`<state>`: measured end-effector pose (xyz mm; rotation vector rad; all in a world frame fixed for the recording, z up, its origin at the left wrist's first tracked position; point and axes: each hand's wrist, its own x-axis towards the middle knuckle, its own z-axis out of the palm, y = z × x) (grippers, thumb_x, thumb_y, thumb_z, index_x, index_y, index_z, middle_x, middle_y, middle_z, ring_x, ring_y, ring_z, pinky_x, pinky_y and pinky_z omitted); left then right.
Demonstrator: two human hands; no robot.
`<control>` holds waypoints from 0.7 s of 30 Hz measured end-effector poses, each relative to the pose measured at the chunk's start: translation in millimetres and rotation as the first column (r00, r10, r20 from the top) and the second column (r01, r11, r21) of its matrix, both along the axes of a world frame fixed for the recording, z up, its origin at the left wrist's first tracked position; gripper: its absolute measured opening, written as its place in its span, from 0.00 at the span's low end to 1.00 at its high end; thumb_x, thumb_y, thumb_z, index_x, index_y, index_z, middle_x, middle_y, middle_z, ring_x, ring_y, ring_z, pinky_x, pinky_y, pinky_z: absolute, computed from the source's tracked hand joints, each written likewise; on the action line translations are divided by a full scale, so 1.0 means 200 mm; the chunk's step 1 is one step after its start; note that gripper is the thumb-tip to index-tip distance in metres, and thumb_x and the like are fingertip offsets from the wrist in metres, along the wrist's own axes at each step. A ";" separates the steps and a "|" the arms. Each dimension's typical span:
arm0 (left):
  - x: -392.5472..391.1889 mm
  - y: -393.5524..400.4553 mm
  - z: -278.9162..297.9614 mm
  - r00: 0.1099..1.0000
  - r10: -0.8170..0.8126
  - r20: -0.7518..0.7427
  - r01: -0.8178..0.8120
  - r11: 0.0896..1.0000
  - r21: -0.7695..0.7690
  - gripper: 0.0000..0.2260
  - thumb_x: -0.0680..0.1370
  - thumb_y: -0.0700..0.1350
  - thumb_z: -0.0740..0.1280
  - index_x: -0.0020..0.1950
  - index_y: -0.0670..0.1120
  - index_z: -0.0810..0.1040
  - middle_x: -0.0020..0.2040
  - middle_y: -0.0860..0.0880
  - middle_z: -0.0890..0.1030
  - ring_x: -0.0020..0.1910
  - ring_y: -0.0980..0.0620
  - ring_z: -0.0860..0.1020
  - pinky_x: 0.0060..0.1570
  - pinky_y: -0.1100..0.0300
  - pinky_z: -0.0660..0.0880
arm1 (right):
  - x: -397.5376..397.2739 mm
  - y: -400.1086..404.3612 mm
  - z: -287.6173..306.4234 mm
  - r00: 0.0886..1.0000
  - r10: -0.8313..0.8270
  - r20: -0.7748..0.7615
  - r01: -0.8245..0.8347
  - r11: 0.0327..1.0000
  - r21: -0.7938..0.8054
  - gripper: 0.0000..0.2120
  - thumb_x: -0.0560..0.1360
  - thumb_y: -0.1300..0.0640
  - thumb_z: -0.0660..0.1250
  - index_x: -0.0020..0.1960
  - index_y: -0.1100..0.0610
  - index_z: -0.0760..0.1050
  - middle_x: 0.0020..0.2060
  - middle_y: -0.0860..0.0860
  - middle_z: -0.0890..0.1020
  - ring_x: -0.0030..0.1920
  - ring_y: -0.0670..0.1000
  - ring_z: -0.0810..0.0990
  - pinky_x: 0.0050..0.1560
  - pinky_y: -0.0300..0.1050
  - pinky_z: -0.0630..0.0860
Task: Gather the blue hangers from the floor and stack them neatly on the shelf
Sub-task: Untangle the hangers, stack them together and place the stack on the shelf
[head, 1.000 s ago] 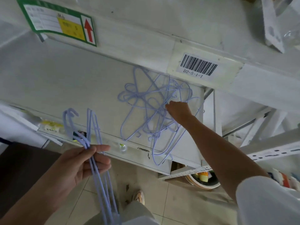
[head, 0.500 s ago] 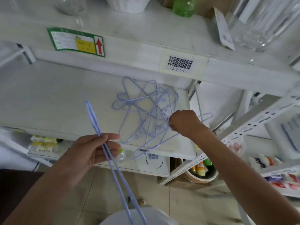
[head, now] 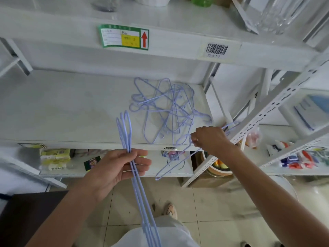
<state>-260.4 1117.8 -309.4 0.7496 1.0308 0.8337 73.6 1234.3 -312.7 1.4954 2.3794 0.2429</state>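
While pinched, hangers in both grips.

A white shelf carries a loose tangle of blue wire hangers toward its right end, their hooks and shoulders crossing one another, some reaching the front edge. The board above bears a clear glass vase, a green bottle and a white bowl-like vessel, only partly in view. The lower shelf holds yellow packets and small packaged goods. Below is a pale tiled floor.
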 end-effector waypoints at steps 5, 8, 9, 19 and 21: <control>-0.04 -0.04 -0.02 1.000 -0.006 -0.006 0.006 1.000 0.007 0.15 0.85 0.40 0.60 0.56 0.43 0.87 0.55 0.35 0.86 0.53 0.38 0.87 0.48 0.52 0.85 | -0.26 -0.10 0.01 0.999 0.045 -0.026 -0.046 0.999 -0.010 0.04 0.80 0.51 0.66 0.51 0.47 0.79 0.48 0.50 0.82 0.48 0.56 0.84 0.39 0.46 0.66; -0.10 -0.07 -0.05 1.000 0.003 0.013 -0.004 1.000 0.013 0.14 0.84 0.40 0.60 0.57 0.42 0.87 0.55 0.34 0.86 0.51 0.38 0.87 0.46 0.53 0.85 | -0.37 -0.18 -0.03 0.998 0.005 -0.059 -0.005 1.000 -0.006 0.03 0.79 0.53 0.66 0.48 0.48 0.78 0.45 0.50 0.82 0.45 0.57 0.84 0.38 0.45 0.65; -0.12 -0.08 -0.05 1.000 0.009 0.022 -0.010 1.000 0.010 0.14 0.84 0.40 0.61 0.57 0.42 0.87 0.55 0.34 0.86 0.51 0.38 0.87 0.46 0.53 0.85 | -0.38 -0.21 -0.05 0.996 -0.027 -0.085 0.026 1.000 -0.015 0.04 0.79 0.53 0.66 0.48 0.49 0.78 0.44 0.50 0.82 0.45 0.57 0.84 0.38 0.45 0.65; -0.04 -0.19 -0.17 0.981 0.087 -0.176 -0.105 0.990 -0.097 0.13 0.85 0.42 0.62 0.63 0.39 0.82 0.59 0.41 0.86 0.58 0.43 0.86 0.56 0.51 0.83 | -0.72 -0.65 -0.12 0.459 -0.540 -0.705 0.226 0.839 -0.496 0.06 0.74 0.46 0.71 0.41 0.47 0.78 0.35 0.46 0.84 0.36 0.47 0.80 0.42 0.49 0.80; -0.01 -0.20 -0.19 0.973 0.083 -0.214 -0.115 0.984 -0.140 0.13 0.85 0.43 0.63 0.63 0.37 0.82 0.59 0.38 0.86 0.58 0.40 0.85 0.58 0.49 0.83 | -0.82 -0.73 -0.14 0.412 -0.541 -0.733 0.199 0.839 -0.507 0.07 0.75 0.45 0.69 0.46 0.48 0.79 0.35 0.46 0.84 0.35 0.48 0.79 0.40 0.49 0.79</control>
